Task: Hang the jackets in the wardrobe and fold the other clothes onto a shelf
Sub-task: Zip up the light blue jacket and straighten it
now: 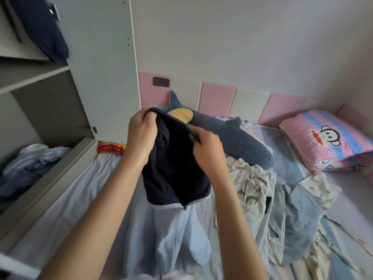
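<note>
A dark navy jacket [177, 168] with a pale blue lower part [181, 235] hangs in the air above the bed. My left hand [141, 134] grips its upper edge at the left. My right hand [207, 150] pinches the same edge a little to the right and lower. The open wardrobe [50, 93] stands at the left; a dark navy garment [44, 27] hangs in its upper part. Folded bluish clothes [30, 164] lie on its low shelf. A cream printed shirt [250, 188] and a grey-blue garment [302, 215] lie crumpled on the bed at the right.
The white wardrobe door [105, 67] stands open just behind my left hand. A blue shark plush [232, 136] lies across the bed by the padded pink and cream headboard [218, 98]. A pink cartoon pillow [327, 138] sits at the far right. An orange striped item [111, 148] lies under the door.
</note>
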{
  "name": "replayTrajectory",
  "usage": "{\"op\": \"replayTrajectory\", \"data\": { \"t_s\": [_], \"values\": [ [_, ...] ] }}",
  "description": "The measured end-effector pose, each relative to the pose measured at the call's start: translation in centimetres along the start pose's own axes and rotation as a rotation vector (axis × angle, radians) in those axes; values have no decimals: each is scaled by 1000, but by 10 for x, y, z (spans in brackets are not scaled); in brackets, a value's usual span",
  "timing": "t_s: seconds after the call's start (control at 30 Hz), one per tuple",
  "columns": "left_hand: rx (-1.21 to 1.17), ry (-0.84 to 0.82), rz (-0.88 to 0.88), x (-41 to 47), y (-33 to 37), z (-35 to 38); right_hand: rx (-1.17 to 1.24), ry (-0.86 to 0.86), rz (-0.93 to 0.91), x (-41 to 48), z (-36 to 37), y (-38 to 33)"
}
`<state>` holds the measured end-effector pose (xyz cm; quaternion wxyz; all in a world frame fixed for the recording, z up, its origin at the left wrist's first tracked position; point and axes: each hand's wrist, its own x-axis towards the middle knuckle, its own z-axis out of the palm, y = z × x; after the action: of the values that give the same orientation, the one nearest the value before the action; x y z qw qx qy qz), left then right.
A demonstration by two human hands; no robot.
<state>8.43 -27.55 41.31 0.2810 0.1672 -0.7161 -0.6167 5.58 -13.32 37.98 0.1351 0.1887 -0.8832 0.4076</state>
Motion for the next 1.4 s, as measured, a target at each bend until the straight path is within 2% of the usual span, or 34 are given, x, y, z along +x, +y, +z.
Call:
{"op": "replayTrajectory", "data": {
  "t_s": [0.1, 0.13, 0.2, 0.27, 0.37, 0.43, 0.53, 0.57, 0.63, 0.7, 0.73, 0.77, 0.83, 0.9, 0.93, 1.03, 1.1, 1.13, 1.2, 1.23, 1.27, 1.33, 1.4],
  "values": [
    [520, 8, 262, 3, -10, -7, 139, 123, 23, 16, -17, -10],
    [591, 13, 319, 3, -12, -8, 179, 153, 44, 21, -23, -14],
    [557, -37, 361, -2, -15, -7, 231, 195, 50, 31, -36, -24],
    [535, -136, 288, -10, -21, -3, 272, 228, 23, 40, -47, -30],
    [691, -257, 237, -9, -39, -5, 271, 269, 22, 50, -62, -30],
    [789, -264, 262, 3, -38, -12, 195, 269, 30, 55, -74, -24],
    [918, -175, 362, 34, -7, -21, -66, 243, 11, 59, -89, -16],
    [933, -117, 425, 42, 11, -25, -141, 256, -20, 57, -95, -18],
    [852, 8, 585, 55, 50, -33, -237, 387, -77, 57, -113, -25],
    [667, 71, 686, 60, 83, -35, -114, 556, -87, 65, -130, -31],
    [579, 54, 658, 60, 92, -32, 73, 572, -44, 71, -131, -26],
    [534, 6, 598, 62, 97, -28, 294, 496, 36, 77, -128, -23],
    [527, -149, 441, 64, 97, -17, 634, 151, 364, 78, -106, -11],
    [560, -255, 343, 70, 89, -14, 773, -47, 575, 73, -85, 6],
    [549, -285, 312, 74, 81, -17, 804, -64, 630, 67, -78, 8],
    [583, -331, 241, 83, 62, -28, 844, 30, 668, 66, -73, 11],
    [727, -374, 256, 75, 47, -32, 886, 77, 642, 72, -71, 2],
    [784, -333, 325, 68, 41, -31, 893, 73, 617, 71, -71, -7],
    [628, -219, 620, 41, 35, -28, 804, 46, 553, 70, -67, -24],
    [524, -259, 733, 26, 36, -23, 794, 34, 537, 70, -66, -35],
    [448, -411, 722, 9, 27, -23, 826, -3, 564, 60, -54, -39],
    [387, -708, 503, -7, 12, -13, 798, -59, 550, 54, -46, -47],
    [430, -836, 342, -15, -11, -4, 789, -101, 549, 45, -41, -52]
  ]
}}
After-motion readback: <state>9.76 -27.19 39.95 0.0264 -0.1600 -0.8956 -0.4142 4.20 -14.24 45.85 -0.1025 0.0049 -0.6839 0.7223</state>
